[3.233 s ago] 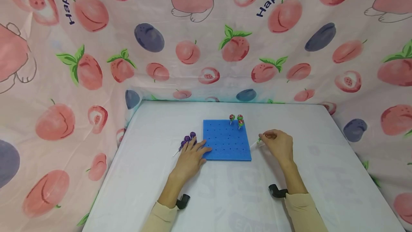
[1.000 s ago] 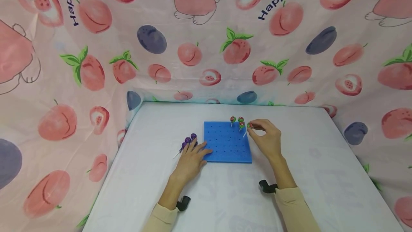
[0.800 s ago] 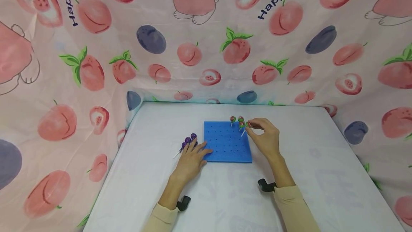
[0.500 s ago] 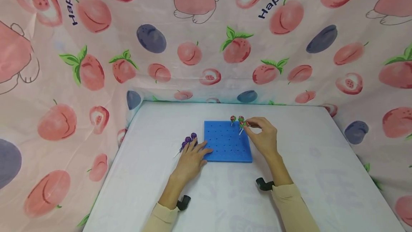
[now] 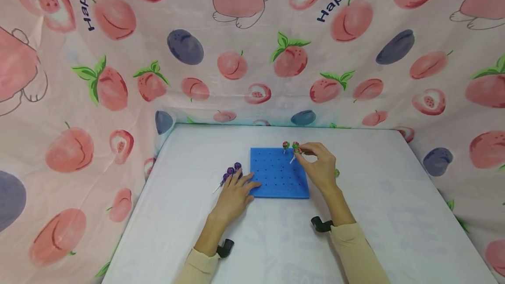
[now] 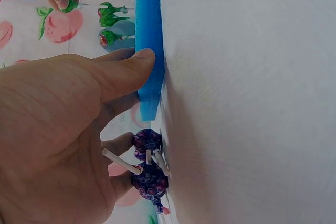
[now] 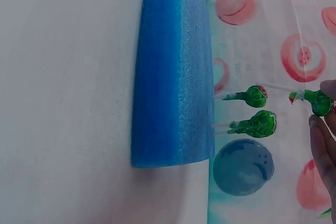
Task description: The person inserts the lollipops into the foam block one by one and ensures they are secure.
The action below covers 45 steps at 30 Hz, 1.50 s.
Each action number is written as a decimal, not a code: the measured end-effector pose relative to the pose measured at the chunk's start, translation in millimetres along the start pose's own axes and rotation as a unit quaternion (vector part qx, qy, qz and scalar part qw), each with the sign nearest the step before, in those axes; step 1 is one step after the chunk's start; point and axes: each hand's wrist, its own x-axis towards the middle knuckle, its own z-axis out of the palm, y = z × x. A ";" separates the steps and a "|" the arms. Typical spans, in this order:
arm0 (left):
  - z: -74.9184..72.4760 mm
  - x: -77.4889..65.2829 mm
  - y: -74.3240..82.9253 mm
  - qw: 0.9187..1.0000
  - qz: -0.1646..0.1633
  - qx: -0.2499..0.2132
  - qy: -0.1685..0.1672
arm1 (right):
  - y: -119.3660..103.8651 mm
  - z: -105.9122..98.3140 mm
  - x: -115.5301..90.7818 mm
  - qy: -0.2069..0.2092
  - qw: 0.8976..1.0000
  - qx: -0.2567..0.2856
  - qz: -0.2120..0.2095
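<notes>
A blue foam board (image 5: pixel 272 189) with rows of small holes lies on the table. My left hand (image 5: pixel 232 196) rests at its left edge with fingers spread, the thumb against the board's side in the left wrist view. Purple-wrapped lollipops (image 5: pixel 230 171) lie beside the board, partly under the left fingers. My right hand (image 5: pixel 321 168) pinches a green-and-red lollipop (image 7: pixel 319 102) by its head, between thumb and fingers. Its white stick slants down to the left, above the board's back right part. Upright lollipops (image 7: pixel 257 123) of the same kind stand in the board near there.
Another green-wrapped lollipop (image 5: pixel 337 173) shows on the white table (image 5: pixel 268 240) behind my right hand, mostly hidden. A fruit-print cloth (image 5: pixel 252 73) hangs along the back and both sides.
My right hand has carried the lollipop from the table right of the board up and left over its back right corner. A green lollipop behind the hand has come into view. My left hand stays.
</notes>
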 end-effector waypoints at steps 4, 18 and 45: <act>-0.1 0.0 -0.7 1.000 0.001 0.000 0.002 | -2.3 2.8 1.5 -0.004 1.000 0.007 -0.003; 0.0 -1.0 -0.3 1.000 0.003 0.001 0.004 | 3.2 13.0 -1.2 -0.001 1.000 -0.014 0.001; -1.1 -1.2 -0.6 1.000 -0.001 -0.007 0.003 | 11.2 29.1 1.7 -0.009 1.000 -0.013 0.001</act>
